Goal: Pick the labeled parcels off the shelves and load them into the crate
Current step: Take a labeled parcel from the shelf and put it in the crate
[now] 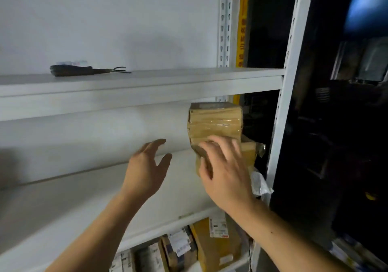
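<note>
reaching toward the right end of the middle shelf (pixel 84 198), the right hand (pixel 226 175) lies against the front of a taped cardboard parcel (pixel 216 122), its fingers spread and slightly bent over the lower part of the box; whether they actually grip it i cannot tell. the parcel stands on that shelf, hard by the white upright post (pixel 281 124). the left hand (pixel 147 171) hovers left of the parcel, apart from it, fingers wide and holding nothing. below the parcel's shelf, more labeled parcels (pixel 180 246) crowd the lower level. on the shelf above and far left lies a dark-handled tool (pixel 84 70).
</note>
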Motion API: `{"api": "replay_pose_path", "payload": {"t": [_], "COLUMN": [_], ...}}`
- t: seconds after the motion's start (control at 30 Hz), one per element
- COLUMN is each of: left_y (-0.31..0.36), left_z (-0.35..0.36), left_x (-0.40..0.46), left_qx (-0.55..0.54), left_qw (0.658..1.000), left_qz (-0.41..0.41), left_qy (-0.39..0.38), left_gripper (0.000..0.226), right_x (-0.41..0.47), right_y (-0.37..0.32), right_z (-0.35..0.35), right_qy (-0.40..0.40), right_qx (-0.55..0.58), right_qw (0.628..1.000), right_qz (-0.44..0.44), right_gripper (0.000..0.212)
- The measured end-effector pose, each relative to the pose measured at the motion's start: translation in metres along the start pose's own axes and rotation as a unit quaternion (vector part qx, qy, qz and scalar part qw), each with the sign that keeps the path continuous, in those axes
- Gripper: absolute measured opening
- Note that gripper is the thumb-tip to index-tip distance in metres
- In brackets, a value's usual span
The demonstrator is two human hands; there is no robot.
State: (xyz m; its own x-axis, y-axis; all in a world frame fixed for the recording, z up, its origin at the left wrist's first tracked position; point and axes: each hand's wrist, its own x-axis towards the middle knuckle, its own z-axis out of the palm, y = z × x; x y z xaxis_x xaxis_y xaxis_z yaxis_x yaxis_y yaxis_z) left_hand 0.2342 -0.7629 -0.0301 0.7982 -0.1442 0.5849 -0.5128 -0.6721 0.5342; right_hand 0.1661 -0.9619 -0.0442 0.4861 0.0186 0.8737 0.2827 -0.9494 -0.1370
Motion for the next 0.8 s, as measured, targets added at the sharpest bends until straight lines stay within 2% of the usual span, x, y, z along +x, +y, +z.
{"api": "replay_pose_path", "payload": {"t": [0.07, 0.1, 0.17, 0.23, 0.3, 0.43, 0.5, 0.6, 0.7, 0.8], "left_y": [0.023, 0.033, 0.048, 0.054, 0.053, 0.054, 0.056, 0.063, 0.06, 0.041], "left_z": [0.009, 0.012, 0.015, 0.018, 0.024, 0.017, 0.01, 0.001, -0.007, -0.017], "left_x": [0.016, 0.024, 0.037, 0.043, 0.042, 0.026, 0.02, 0.019, 0.017, 0.009], "left_qx": [-0.072, -0.103, -0.18, -0.223, -0.282, -0.489, -0.53, -0.54, -0.545, -0.535], "left_qw": [0.997, 0.994, 0.976, 0.961, 0.946, 0.859, 0.833, 0.824, 0.814, 0.817], "left_qz": [-0.01, -0.027, -0.064, -0.072, -0.053, -0.091, -0.121, -0.167, -0.198, -0.213], "left_qy": [-0.013, -0.038, -0.1, -0.144, -0.153, -0.125, -0.104, -0.054, -0.013, 0.02], "left_gripper": [0.059, 0.068, 0.09, 0.103, 0.093, 0.04, 0.047, 0.054, 0.035, 0.027], "right_x": [0.011, 0.019, 0.036, 0.045, 0.045, 0.032, 0.03, 0.035, 0.039, 0.033], "right_y": [0.014, 0.02, 0.032, 0.043, 0.048, 0.047, 0.042, 0.03, 0.016, -0.002], "right_z": [-0.016, -0.022, -0.03, -0.029, -0.025, -0.026, -0.029, -0.031, -0.03, -0.023], "right_qy": [0.058, 0.051, -0.019, -0.097, -0.129, -0.095, -0.089, -0.07, -0.054, -0.076], "right_qx": [-0.001, -0.001, -0.006, 0.011, 0.055, 0.143, 0.194, 0.237, 0.251, 0.292], "right_qw": [0.995, 0.99, 0.979, 0.967, 0.96, 0.951, 0.939, 0.929, 0.931, 0.926], "right_qz": [0.085, 0.131, 0.203, 0.234, 0.24, 0.256, 0.27, 0.275, 0.258, 0.225], "right_gripper": [0.055, 0.07, 0.096, 0.102, 0.095, 0.074, 0.063, 0.057, 0.048, 0.045]}}
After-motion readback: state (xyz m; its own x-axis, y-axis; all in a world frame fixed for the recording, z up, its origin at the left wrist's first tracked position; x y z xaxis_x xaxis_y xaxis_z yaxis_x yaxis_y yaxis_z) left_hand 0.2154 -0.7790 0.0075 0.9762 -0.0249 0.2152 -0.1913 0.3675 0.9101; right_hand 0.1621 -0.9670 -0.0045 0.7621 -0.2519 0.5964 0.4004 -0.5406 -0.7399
